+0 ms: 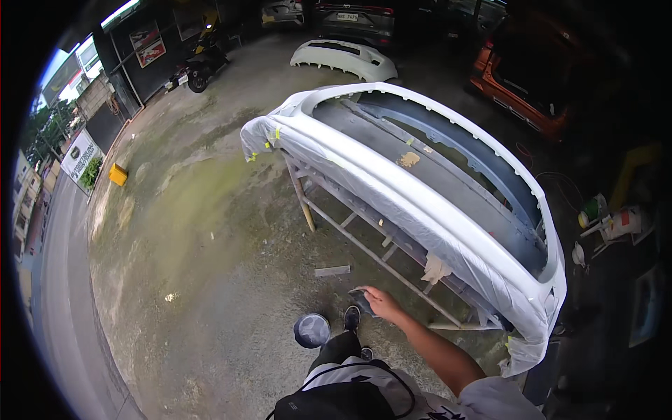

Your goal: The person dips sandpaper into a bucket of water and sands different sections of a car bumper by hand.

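My right hand (pixel 383 303) reaches out over my shoe, its fingers closed on a thin dark grey sheet of sandpaper (pixel 361 299). My left hand does not show. Just right of the hand stands a large white car bumper (pixel 413 192) on a pipe-frame stand (pixel 371 255). Clear masking film (pixel 350 185) wraps the bumper's near side, held by bits of yellow-green tape (pixel 267 145). A pale cloth (pixel 435 268) hangs at the stand's near side. By my foot is a round bucket (pixel 312 330) with greyish liquid in it.
A flat grey strip (pixel 332 271) lies on the wet concrete. Another white bumper (pixel 343 59) rests farther back, before a parked dark car (pixel 355 24). A motorcycle (pixel 199 66) and a yellow container (pixel 117 174) are left; an orange vehicle (pixel 521 91) and tubs (pixel 623 222) are right.
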`<state>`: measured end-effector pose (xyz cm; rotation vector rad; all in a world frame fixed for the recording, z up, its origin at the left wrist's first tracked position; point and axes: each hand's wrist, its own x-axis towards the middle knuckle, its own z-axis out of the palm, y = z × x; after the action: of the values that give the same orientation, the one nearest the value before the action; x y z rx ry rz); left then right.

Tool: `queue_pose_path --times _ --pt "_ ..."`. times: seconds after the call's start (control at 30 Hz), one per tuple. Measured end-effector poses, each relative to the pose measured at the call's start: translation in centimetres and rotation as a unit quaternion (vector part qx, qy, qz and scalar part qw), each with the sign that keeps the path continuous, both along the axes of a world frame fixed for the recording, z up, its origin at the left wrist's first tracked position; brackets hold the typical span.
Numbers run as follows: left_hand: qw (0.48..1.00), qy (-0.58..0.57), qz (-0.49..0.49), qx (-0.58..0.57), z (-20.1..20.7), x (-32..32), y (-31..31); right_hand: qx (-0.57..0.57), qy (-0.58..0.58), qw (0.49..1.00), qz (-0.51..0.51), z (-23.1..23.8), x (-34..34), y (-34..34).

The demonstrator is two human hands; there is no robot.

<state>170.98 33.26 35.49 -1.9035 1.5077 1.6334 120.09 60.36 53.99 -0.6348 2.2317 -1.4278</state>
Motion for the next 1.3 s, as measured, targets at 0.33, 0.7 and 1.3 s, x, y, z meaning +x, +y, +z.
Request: queue_pose_path --times 0.33,0.7,1.3 --pt "0.996 0.080 -0.031 -0.004 3.3 -0.9 -6.7 -0.076 -0.444 0.811 -0.374 -11.3 20.8 19.6" --pt "0.978 0.098 -0.178 0.040 1.5 -4.0 -25.8 -0.120 -0.400 0.846 -0.331 -12.3 21.1 -7.1" --pt "0.984 0.061 -0.158 0.057 -1.1 24.7 -43.5 -0.139 -0.388 0.786 -0.462 -39.9 26.6 -24.0"
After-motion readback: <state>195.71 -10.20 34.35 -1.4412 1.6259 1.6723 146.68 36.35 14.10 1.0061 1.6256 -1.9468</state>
